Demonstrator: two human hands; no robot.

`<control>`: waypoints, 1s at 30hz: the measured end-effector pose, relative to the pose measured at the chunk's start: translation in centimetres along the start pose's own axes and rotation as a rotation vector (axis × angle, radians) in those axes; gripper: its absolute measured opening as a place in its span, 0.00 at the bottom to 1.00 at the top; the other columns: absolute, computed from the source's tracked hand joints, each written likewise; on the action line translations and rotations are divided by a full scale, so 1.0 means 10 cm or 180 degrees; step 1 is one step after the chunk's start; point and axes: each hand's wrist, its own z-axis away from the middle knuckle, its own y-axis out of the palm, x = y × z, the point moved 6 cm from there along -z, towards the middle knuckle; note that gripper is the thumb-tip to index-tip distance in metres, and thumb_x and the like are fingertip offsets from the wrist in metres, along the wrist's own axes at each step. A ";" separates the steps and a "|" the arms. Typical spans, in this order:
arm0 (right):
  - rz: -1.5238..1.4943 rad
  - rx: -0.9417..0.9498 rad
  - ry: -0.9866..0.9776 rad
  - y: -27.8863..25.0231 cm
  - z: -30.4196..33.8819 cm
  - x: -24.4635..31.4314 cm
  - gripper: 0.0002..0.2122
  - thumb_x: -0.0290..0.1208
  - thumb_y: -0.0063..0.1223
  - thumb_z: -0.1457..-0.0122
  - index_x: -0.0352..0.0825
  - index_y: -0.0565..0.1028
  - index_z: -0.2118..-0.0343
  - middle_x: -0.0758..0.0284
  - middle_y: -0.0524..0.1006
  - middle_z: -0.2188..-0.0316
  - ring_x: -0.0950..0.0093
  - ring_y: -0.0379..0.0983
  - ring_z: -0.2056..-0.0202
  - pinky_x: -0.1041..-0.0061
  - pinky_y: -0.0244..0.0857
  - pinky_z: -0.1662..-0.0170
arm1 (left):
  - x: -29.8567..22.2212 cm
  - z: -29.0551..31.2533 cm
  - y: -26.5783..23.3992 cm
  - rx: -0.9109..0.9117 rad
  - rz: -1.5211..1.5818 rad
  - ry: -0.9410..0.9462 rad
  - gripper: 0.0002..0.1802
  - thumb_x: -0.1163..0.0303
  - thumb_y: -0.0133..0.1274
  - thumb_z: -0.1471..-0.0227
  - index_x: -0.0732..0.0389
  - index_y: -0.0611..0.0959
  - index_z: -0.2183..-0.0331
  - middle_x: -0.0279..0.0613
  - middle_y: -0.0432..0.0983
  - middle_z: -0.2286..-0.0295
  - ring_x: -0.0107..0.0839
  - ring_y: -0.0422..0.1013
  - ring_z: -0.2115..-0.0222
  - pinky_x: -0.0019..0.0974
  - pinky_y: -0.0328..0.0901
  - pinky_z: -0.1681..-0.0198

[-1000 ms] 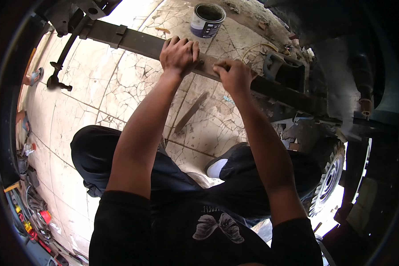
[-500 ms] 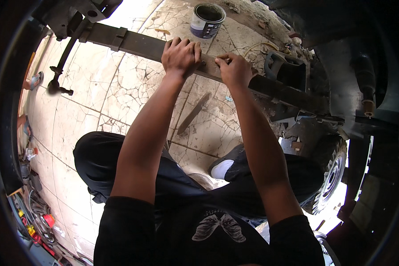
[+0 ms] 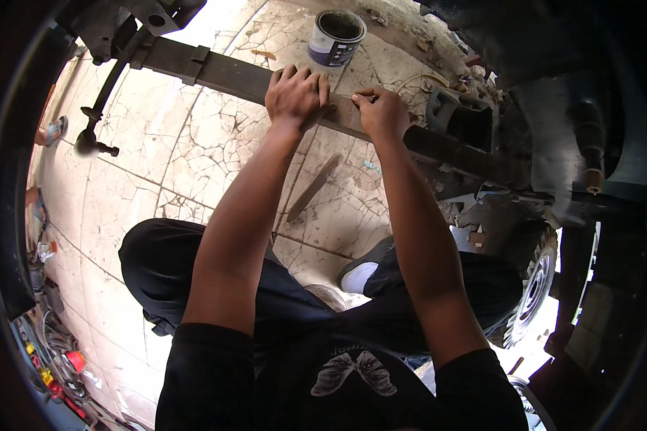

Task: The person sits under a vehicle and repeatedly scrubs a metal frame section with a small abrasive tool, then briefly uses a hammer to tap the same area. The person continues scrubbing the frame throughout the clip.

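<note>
A long dark metal beam (image 3: 239,74) runs across in front of me, from the upper left down to the right. My left hand (image 3: 295,99) is closed over it near the middle, knuckles up and fingers curled over the far edge. Just to its right, my right hand (image 3: 383,115) is closed in a pinch, thumb and forefinger together at the beam's surface. Whatever sits between those fingertips is too small to make out. Between the two hands, a worn brownish patch of the beam shows.
Beyond the beam stands an open paint tin (image 3: 331,53). A flat strip (image 3: 314,188) lies on the cracked tile floor. At left hangs a rod with a joint (image 3: 88,136); at lower left are piled tools (image 3: 65,373). A toothed wheel (image 3: 535,287) and dark machine parts crowd the right.
Both hands keep their places on the beam, with only a very slight shift. The whole view has moved a little.
</note>
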 end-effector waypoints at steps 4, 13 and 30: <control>-0.0121 -0.0094 -0.0015 -0.02 0.05 -0.03 0.10 0.47 0.71 0.46 0.51 0.89 0.65 0.66 0.87 0.66 0.61 0.83 0.59 0.50 0.66 0.49 | 0.01 0.03 0.00 -0.0113 -0.0013 -0.0010 0.16 0.56 0.54 0.39 0.51 0.88 0.73 0.33 0.82 0.71 0.37 0.76 0.61 0.39 0.68 0.55; 0.0051 -0.0346 -0.0360 -0.01 0.38 -0.06 0.10 0.47 0.71 0.45 0.50 0.90 0.65 0.67 0.86 0.70 0.60 0.82 0.61 0.55 0.66 0.52 | 0.03 0.03 -0.03 -0.0216 0.0104 0.0077 0.15 0.58 0.54 0.41 0.53 0.87 0.75 0.34 0.81 0.71 0.37 0.76 0.62 0.40 0.68 0.55; -0.0549 -0.0141 -0.0500 0.14 0.15 0.02 0.08 0.43 0.72 0.46 0.47 0.90 0.67 0.61 0.84 0.69 0.60 0.81 0.62 0.60 0.70 0.53 | 0.02 0.02 0.04 0.0069 0.0039 -0.0021 0.18 0.58 0.49 0.38 0.55 0.87 0.74 0.36 0.81 0.70 0.38 0.75 0.59 0.40 0.67 0.52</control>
